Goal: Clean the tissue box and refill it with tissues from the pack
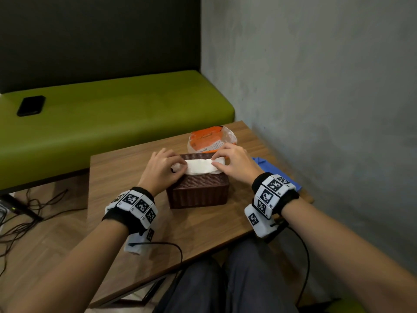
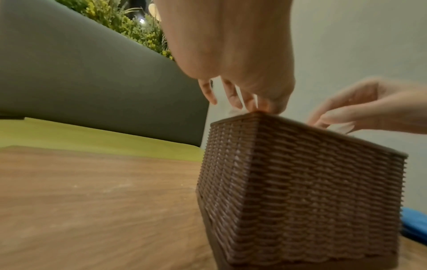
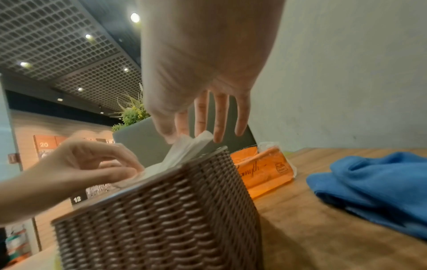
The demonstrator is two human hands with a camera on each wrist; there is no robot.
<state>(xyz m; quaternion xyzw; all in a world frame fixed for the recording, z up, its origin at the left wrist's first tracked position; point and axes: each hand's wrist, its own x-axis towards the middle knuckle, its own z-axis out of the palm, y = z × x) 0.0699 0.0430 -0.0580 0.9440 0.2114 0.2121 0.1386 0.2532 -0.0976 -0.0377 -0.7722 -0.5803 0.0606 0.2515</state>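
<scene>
My left hand [image 1: 163, 166] and right hand [image 1: 233, 162] each pinch an end of the soft white tissue stack [image 1: 199, 166] (slightly crumpled) atop the brown woven-wicker tissue box [image 1: 198, 190] on the wooden table [image 1: 126, 177].

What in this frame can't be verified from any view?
- Inside of the box: hidden in all views by the tissues and both hands.
- Whether the pack still holds tissues: head view, part hidden behind the right hand; right wrist view is blurred.
- Left hand fingertips: left wrist view, covered by the palm.
- Blue cloth: cut off by the frame edge.
</scene>
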